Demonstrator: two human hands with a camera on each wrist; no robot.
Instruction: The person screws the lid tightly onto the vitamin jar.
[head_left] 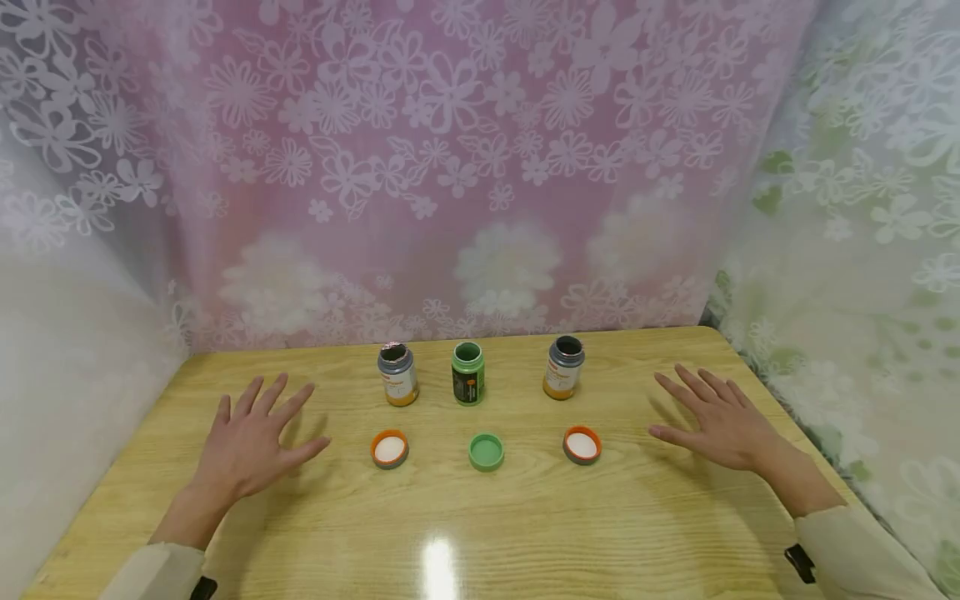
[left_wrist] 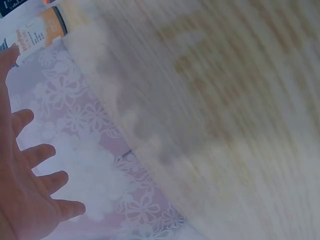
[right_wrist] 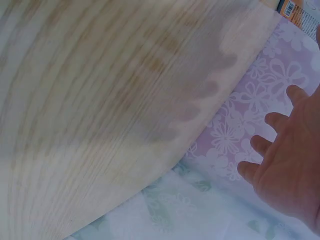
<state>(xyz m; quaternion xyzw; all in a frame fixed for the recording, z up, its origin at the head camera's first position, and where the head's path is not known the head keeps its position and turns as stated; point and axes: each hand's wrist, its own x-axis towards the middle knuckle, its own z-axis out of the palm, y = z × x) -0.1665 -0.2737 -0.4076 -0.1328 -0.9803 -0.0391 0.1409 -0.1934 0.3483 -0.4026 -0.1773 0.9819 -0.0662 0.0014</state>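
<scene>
Three uncapped bottles stand upright in a row toward the back of the table: a grey-and-white one with an orange base (head_left: 400, 377) on the left, a green one with a black label (head_left: 468, 377) in the middle, and another grey-and-white one (head_left: 562, 371) on the right. In front of each lies a lid, inside facing up: an orange-rimmed lid (head_left: 389, 449), a green lid (head_left: 486, 452) and a second orange-rimmed lid (head_left: 582, 446). My left hand (head_left: 251, 442) is spread left of the row, holding nothing. Fingers apart, my right hand (head_left: 720, 421) hovers to the right, also holding nothing.
The wooden table (head_left: 495, 533) ends at the back against a pink flowered curtain (head_left: 465, 167). A pale curtain with green leaves (head_left: 862, 250) hangs along the right side, and a whitish one (head_left: 82, 333) along the left.
</scene>
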